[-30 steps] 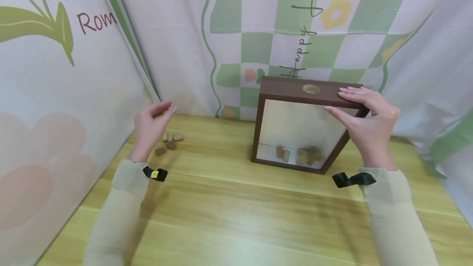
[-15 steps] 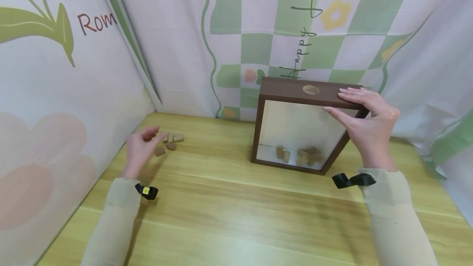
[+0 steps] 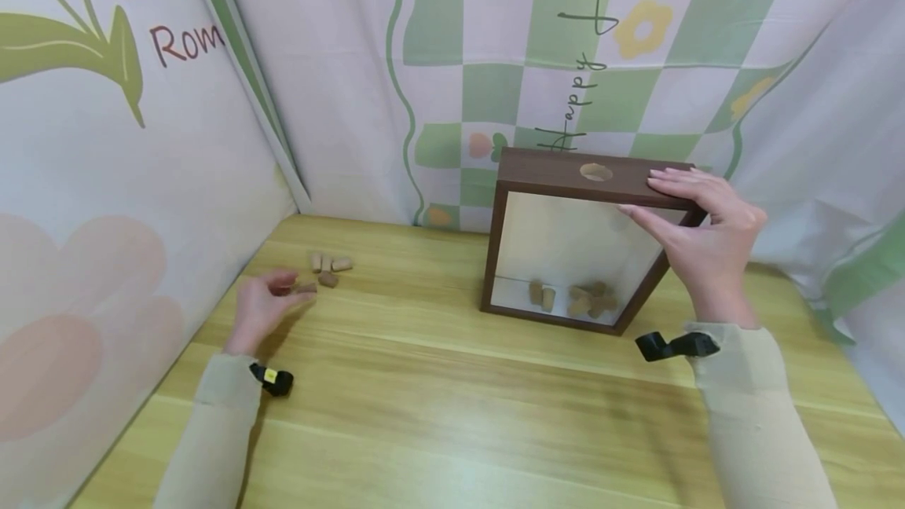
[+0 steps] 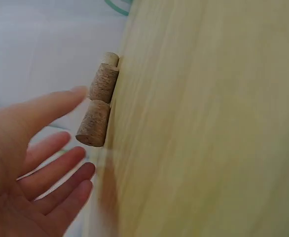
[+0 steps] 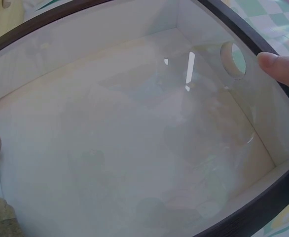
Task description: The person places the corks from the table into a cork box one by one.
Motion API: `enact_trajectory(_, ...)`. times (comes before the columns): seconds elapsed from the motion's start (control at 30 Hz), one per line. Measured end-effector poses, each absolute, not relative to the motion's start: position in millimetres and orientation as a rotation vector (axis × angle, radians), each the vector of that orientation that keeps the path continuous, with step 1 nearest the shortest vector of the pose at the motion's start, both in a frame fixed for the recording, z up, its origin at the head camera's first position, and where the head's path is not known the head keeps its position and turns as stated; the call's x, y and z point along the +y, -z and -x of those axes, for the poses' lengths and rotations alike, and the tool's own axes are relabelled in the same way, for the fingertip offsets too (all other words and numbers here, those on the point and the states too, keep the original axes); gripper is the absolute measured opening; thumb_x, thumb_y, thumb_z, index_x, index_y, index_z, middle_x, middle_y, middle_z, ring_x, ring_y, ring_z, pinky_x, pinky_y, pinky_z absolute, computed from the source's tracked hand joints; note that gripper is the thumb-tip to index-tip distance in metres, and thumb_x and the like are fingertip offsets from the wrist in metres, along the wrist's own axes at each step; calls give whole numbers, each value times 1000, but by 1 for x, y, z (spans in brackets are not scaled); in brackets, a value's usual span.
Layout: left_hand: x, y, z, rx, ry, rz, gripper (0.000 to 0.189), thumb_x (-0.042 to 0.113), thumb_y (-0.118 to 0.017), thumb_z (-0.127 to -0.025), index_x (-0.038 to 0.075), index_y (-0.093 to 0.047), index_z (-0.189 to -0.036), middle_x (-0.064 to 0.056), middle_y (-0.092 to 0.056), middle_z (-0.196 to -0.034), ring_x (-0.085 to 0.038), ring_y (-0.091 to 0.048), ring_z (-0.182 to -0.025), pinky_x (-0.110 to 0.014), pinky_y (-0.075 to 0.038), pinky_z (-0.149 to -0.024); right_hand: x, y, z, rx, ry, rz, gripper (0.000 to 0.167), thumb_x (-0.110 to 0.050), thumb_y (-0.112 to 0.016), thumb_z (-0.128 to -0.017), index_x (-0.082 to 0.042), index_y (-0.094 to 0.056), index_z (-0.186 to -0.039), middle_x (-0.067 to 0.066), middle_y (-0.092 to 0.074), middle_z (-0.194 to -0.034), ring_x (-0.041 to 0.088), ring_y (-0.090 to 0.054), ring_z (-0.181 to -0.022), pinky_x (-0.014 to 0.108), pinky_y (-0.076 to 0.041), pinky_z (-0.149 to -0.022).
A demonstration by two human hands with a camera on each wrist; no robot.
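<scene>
My left hand (image 3: 261, 306) is low over the table at the left, fingers spread around the nearest brown cork (image 4: 93, 124). In the left wrist view the thumb and fingers stand apart, with nothing pinched between them. Several more corks (image 3: 327, 279) lie just beyond. At the right, a dark brown shadow box (image 3: 537, 167) stands upright, with a clear front and a round hole in its top. My right hand (image 3: 717, 238) holds its top right corner, fingers on the top, thumb on the front edge. Several corks (image 3: 547, 299) lie inside at the bottom.
The wood-grain table (image 3: 424, 415) carries everything. A checked green and white curtain (image 3: 495, 93) hangs close behind the box. A printed white curtain (image 3: 85, 258) runs along the table's left edge, near my left hand.
My left hand has come down and slightly left, from above the loose corks to the nearest one on the table. The right hand and the shadow box have stayed put.
</scene>
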State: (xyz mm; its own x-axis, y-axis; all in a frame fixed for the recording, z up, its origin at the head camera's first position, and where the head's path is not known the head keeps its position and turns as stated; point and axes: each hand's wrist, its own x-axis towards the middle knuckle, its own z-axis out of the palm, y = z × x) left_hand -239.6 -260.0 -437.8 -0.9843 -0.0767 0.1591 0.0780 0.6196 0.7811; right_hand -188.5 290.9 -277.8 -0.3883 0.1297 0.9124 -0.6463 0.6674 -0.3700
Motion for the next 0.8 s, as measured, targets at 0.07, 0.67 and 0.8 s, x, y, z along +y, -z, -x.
enact_trajectory(0.07,-261,440,241,-2685,1300,-9,53,18,-85,-86,-7,-65,-128,-26,-68,-120,-40,-65,-107,-48,-52,-94,291,278,188,-1786,-885,-415,39,-4,-97,-64,-2,-81,-100,18,-75,-100,13,-69,-104,28,-49,-98)
enact_trajectory(0.67,-261,441,250,-2750,1251,-87,36,13,-80,-88,-5,-72,-118,-23,-70,-116,-41,-62,-113,-51,-47,-100,308,290,201,-1808,-872,-402,46,-6,-100,-60,-8,-82,-102,13,-76,-101,10,-68,-104,26,-49,-97)
enact_trajectory(0.8,-257,437,249,-2761,1241,-88,35,17,-80,-90,-3,-73,-117,-22,-71,-116,-41,-62,-113,-51,-46,-100,310,292,203,-1818,-861,-399,47,-7,-100,-60,-10,-82,-103,11,-76,-102,11,-68,-105,26,-48,-98)
